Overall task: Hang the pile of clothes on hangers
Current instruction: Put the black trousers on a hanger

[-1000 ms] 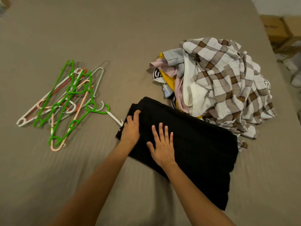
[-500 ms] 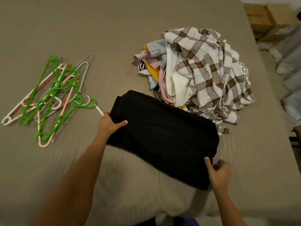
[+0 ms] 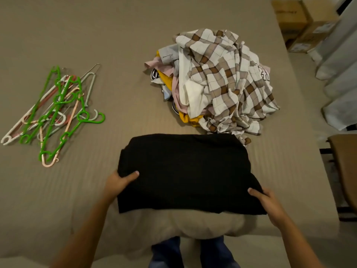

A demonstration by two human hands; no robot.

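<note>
Beige bed (image 3: 96, 26), black garment (image 3: 185, 171) between left hand (image 3: 118, 183) and right hand (image 3: 269, 204), both gripping its edges

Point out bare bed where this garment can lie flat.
Bare bed: the strip between hangers and pile, and the far end beyond both. Crowded: the pile meets the garment's far right edge.

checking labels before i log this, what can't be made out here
Head view only:
- black garment: folded, so its type is hidden.
- left hand and right hand: fingers tucked under the garment, only thumbs show.
- clothes pile: plaid shirt covers most pieces.
- hangers: tangled, count unclear.
</note>
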